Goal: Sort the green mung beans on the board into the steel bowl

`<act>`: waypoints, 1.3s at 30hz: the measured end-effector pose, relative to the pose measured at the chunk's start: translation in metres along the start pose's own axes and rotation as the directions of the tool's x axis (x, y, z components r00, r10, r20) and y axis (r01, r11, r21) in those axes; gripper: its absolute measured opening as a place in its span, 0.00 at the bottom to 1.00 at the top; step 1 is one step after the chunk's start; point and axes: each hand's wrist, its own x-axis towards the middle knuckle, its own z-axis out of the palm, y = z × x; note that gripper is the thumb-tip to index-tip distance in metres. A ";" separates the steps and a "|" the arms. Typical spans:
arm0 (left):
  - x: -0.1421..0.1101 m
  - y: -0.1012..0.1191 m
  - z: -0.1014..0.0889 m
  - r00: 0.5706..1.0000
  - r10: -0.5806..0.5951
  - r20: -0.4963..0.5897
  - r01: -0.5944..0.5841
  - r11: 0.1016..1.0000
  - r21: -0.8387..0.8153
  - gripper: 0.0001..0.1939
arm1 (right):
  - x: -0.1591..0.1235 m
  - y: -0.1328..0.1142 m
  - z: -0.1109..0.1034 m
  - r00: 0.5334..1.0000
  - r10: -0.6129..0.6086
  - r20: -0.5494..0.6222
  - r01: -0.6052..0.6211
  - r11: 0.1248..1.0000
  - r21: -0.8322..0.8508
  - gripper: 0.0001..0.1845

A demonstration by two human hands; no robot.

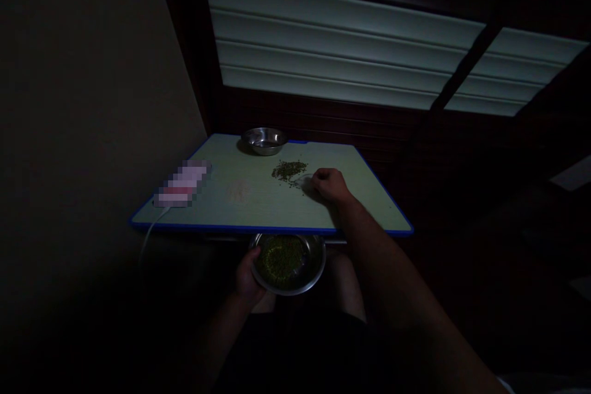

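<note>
My left hand (248, 274) grips the rim of a metal bowl (318, 271), just below the table's near edge and above my lap. Small green beans (281, 258), which look like mung beans, lie inside it. My right hand (330, 183) rests over the table with its fingers closed. From its fingertips a thin, pale, shiny object (302, 181) points left to a loose pile of beans (289, 170); the dim light hides its kind. Left of that pile lies a thin patch of pale grains (237, 191).
The small table (249, 215) has a pale top and blue edging. A second metal bowl (264, 140) stands at its back edge. A blurred-out phone-like device (182, 183) with a white cable (150, 231) lies at the left, near the wall (92, 104). Dark-framed louvred panels (332, 43) rise behind.
</note>
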 end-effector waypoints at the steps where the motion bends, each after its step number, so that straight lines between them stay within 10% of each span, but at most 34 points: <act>1: 0.000 0.000 0.000 1.000 -0.008 -0.003 0.008 1.000 -0.003 0.11 | 0.000 0.000 0.000 1.000 -0.005 0.001 0.005 1.000 0.002 0.09; 39: -0.004 -0.001 0.006 1.000 -0.016 -0.019 0.016 1.000 0.010 0.13 | 0.009 -0.004 0.009 0.982 -0.139 0.129 0.134 0.990 0.045 0.11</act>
